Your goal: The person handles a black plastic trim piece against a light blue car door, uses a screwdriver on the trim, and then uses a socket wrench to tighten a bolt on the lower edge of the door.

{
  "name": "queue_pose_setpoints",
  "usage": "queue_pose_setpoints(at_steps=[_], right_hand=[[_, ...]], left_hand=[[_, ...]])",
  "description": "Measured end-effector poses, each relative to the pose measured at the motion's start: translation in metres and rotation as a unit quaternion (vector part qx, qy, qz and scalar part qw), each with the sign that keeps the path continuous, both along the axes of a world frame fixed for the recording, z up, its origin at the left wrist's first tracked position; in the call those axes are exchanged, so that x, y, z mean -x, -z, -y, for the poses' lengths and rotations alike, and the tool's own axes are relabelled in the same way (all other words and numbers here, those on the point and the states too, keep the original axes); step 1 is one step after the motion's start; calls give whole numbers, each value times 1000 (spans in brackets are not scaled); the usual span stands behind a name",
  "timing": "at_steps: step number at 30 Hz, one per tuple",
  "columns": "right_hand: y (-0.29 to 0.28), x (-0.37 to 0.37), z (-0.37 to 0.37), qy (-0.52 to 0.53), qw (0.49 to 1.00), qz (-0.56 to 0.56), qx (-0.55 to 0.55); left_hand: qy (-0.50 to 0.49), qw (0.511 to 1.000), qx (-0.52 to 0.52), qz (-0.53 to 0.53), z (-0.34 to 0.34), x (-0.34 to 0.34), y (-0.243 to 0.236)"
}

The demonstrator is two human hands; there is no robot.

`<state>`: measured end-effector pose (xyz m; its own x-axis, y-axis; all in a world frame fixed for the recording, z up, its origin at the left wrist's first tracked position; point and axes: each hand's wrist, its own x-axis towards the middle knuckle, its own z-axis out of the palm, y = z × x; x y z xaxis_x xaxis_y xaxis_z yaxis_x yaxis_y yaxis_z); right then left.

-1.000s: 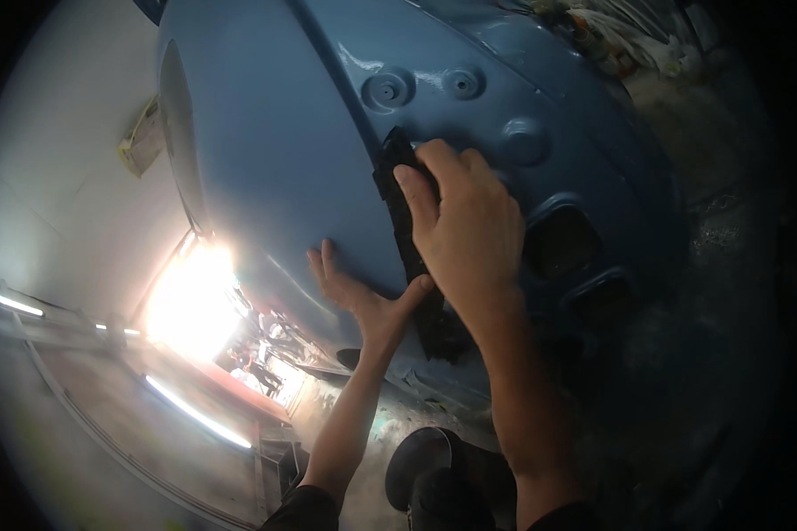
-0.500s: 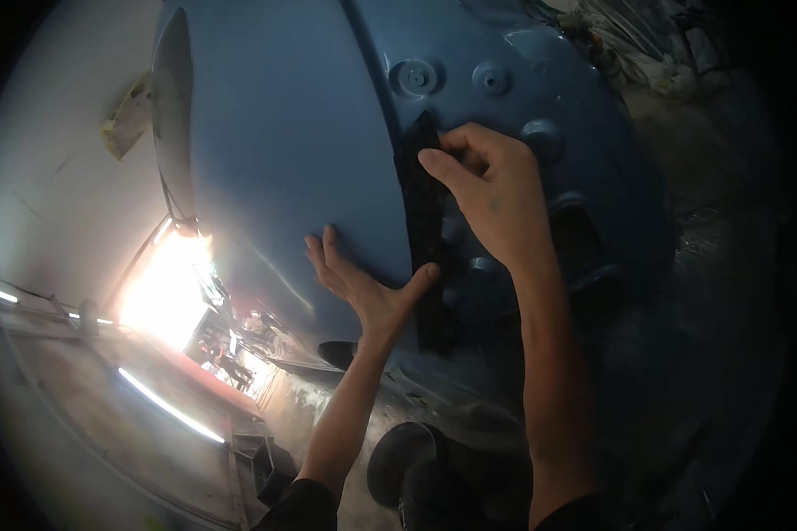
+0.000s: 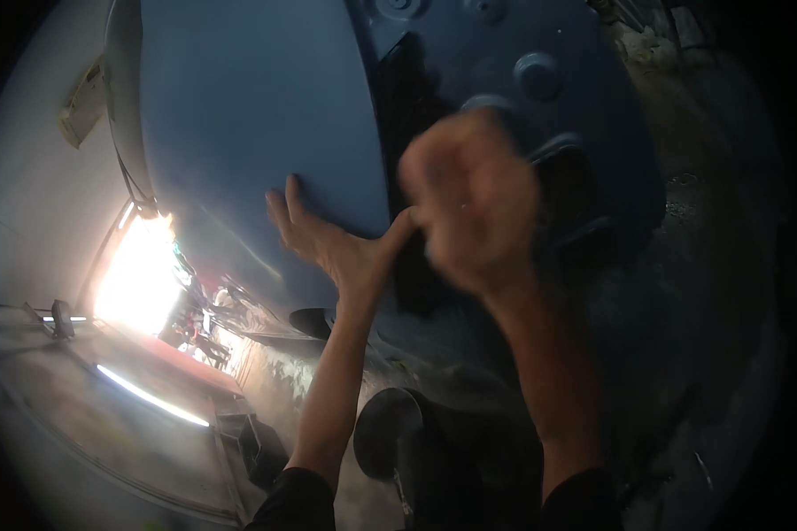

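Note:
A large painted blue vehicle panel (image 3: 257, 106), seemingly a door, stands in front of me. Along the border between its smooth outer skin and its recessed inner side (image 3: 465, 66) runs a black strip (image 3: 406, 88). My left hand (image 3: 341, 248) lies spread on the smooth skin, its thumb stretched across to the strip. Over the strip's middle is my right hand (image 3: 474, 199), curled and smeared by motion, close beside that thumb. Whether its fingers hold anything does not show. It hides part of the strip.
A bright opening (image 3: 142, 279) glares at the left, with a long light tube (image 3: 150, 396) below it. A yellow-edged piece (image 3: 83, 104) is on the pale wall. Near my legs is a dark rounded object (image 3: 388, 434). Plastic sheeting (image 3: 646, 44) lies at the upper right.
My right hand has left its pinch at the strip's upper part and moved down to the middle, beside my left thumb. The view has shifted, so the panel sits higher and further left.

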<state>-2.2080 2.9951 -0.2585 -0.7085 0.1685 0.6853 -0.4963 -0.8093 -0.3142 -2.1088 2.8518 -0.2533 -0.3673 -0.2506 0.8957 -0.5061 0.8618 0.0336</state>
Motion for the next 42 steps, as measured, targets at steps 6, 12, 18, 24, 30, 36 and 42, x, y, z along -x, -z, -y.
queue_pose_setpoints(at_steps=[6,12,18,24,30,36,42], right_hand=[[7,-2,64,37,978,-190,84],[-2,14,58,108,968,-223,34],[-109,57,-15,309,854,-342,240],[-102,95,42,443,825,-337,99],[-98,69,16,271,911,-290,115],[-40,15,30,133,935,-278,175],[-5,-3,49,110,955,-202,186]], left_hand=[[10,998,52,33,8,-2,5],[53,998,5,18,-11,2,2],[33,999,-6,11,-20,-5,-11],[67,997,-36,-21,-22,-2,-4],[83,996,-16,-36,-17,-4,-5],[96,995,-21,26,-14,-23,-9],[120,991,-22,54,2,-33,2]])
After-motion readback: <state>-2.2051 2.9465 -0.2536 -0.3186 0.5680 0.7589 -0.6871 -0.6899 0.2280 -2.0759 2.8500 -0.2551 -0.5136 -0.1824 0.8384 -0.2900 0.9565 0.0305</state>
